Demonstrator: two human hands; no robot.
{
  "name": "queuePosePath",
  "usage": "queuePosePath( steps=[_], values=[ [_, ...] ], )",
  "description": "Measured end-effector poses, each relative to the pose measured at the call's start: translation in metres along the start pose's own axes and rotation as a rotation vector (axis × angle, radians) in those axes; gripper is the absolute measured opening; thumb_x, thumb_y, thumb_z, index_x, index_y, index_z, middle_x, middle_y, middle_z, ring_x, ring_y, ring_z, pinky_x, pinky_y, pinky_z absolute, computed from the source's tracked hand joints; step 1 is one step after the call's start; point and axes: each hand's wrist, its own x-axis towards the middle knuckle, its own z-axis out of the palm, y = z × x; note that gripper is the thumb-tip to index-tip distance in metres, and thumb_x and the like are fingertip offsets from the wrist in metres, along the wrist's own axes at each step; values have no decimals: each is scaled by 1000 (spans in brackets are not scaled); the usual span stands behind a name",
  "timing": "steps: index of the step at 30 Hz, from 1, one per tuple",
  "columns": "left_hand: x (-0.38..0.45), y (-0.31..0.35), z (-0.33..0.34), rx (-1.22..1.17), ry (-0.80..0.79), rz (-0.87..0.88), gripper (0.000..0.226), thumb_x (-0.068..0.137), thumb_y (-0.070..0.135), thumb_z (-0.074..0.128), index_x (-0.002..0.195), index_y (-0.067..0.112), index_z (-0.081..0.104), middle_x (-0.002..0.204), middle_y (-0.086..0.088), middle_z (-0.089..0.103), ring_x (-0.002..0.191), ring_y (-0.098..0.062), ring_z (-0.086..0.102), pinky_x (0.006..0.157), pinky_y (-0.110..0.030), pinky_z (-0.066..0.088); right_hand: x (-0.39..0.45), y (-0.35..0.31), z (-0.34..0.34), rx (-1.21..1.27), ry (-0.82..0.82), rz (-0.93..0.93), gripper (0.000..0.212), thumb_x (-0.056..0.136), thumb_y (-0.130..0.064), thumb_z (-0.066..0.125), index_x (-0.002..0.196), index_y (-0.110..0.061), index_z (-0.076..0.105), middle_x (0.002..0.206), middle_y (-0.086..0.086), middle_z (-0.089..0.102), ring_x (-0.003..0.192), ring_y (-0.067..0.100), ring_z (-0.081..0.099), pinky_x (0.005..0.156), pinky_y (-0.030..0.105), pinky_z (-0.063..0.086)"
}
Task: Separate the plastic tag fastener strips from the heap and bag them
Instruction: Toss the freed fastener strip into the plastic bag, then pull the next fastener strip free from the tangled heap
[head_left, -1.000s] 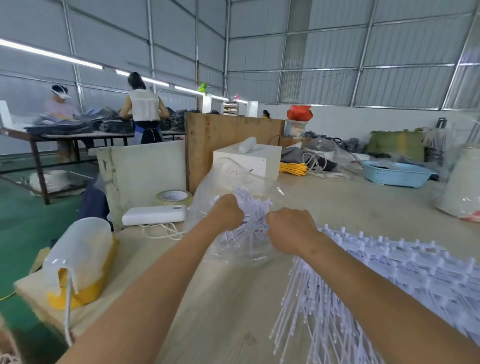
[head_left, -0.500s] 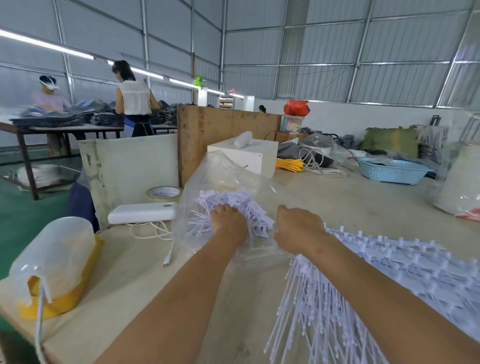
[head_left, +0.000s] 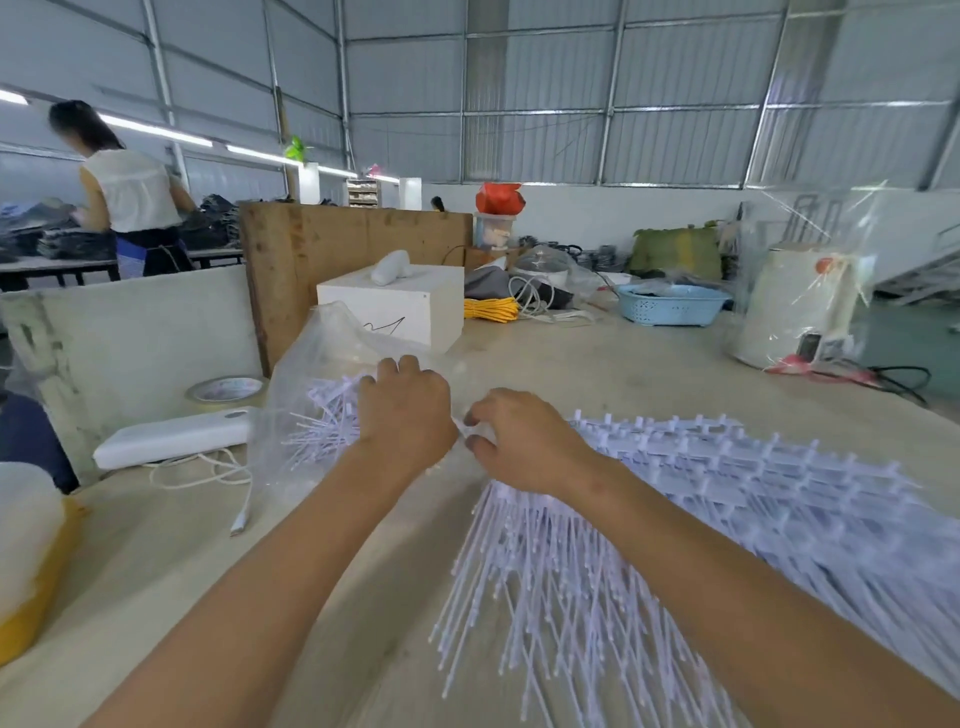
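A big heap of white plastic tag fastener strips (head_left: 727, 499) lies fanned out on the wooden table (head_left: 597, 374) at the right, under my right forearm. A clear plastic bag (head_left: 322, 348) lies left of centre with a bundle of strips (head_left: 322, 415) inside it. My left hand (head_left: 405, 415) reaches into the bag's mouth, its fingers curled over the bundle. My right hand (head_left: 519, 441) is just right of it, at the heap's near end. Its thumb and fingers pinch the bag's edge.
A white power bank (head_left: 171, 439) with a cable (head_left: 239, 483) and a tape roll (head_left: 226, 389) lie left of the bag. Behind stand a white box (head_left: 395, 306), a wooden board (head_left: 353, 249) and a blue basket (head_left: 670, 304). A plastic-wrapped white appliance (head_left: 795, 306) stands far right. A person (head_left: 130, 192) works at a back table.
My left hand has pushed the bundle further left into the bag. My right hand has loosened from a fist and now pinches at the bag's mouth.
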Motion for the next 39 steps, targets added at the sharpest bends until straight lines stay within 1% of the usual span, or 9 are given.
queuePosePath(
  steps=[3,5,10,19,25,28,30,34,39],
  values=[
    [-21,24,-22,-270,109,192,30,94,26,49,113,8,64,116,-11,56,111,-27,49,88,-38,46,-34,21,-24,89,133,-30,23,91,-17,58,110,-9,68,108,11,64,102,26,56,87,34,45],
    [-36,41,-32,-476,73,352,24,92,20,51,105,11,70,109,-8,63,103,-25,56,86,-38,48,-59,45,-42,121,190,19,21,90,-15,60,106,-9,70,104,10,67,96,24,59,84,32,45],
    [-46,87,-35,-589,-113,596,22,92,12,56,109,11,69,110,-4,67,95,-18,61,83,-27,48,-125,108,-69,184,272,249,13,87,-6,63,94,-2,73,94,6,70,76,15,60,67,4,39],
    [-30,157,-24,-434,-208,622,46,93,26,57,137,15,47,129,-12,48,121,-30,43,99,-36,39,-176,153,-66,266,271,402,16,89,-5,59,84,-5,74,80,-6,67,69,-1,58,66,0,38],
    [-31,177,-26,-353,-205,658,20,92,30,55,103,17,64,112,-3,61,112,-26,47,94,-41,33,-178,157,-62,299,252,405,16,91,-7,57,88,-9,73,78,-8,63,68,-2,55,64,1,39],
    [-30,186,-37,-419,-98,673,16,90,31,55,100,21,62,102,1,63,105,-23,50,87,-37,31,-177,157,-63,303,239,429,24,93,-8,54,71,-15,62,64,-3,57,54,3,48,61,19,40],
    [-30,194,-44,-468,-33,686,18,90,32,55,104,22,62,102,0,65,102,-22,53,83,-34,32,-176,155,-65,459,321,489,24,93,-8,54,72,-9,63,64,2,61,54,7,53,61,24,43],
    [-33,206,-45,-486,25,695,25,90,36,56,111,25,64,100,-3,65,98,-25,54,73,-30,31,-176,149,-71,903,544,569,32,89,9,42,83,-6,69,67,-8,68,57,-3,63,53,7,44],
    [-34,207,-37,-452,58,720,29,89,41,57,112,25,67,77,-2,46,95,-29,51,69,-30,30,-174,150,-78,1049,555,681,31,85,5,44,77,-9,71,59,-5,69,50,4,62,43,10,38]
  ],
)
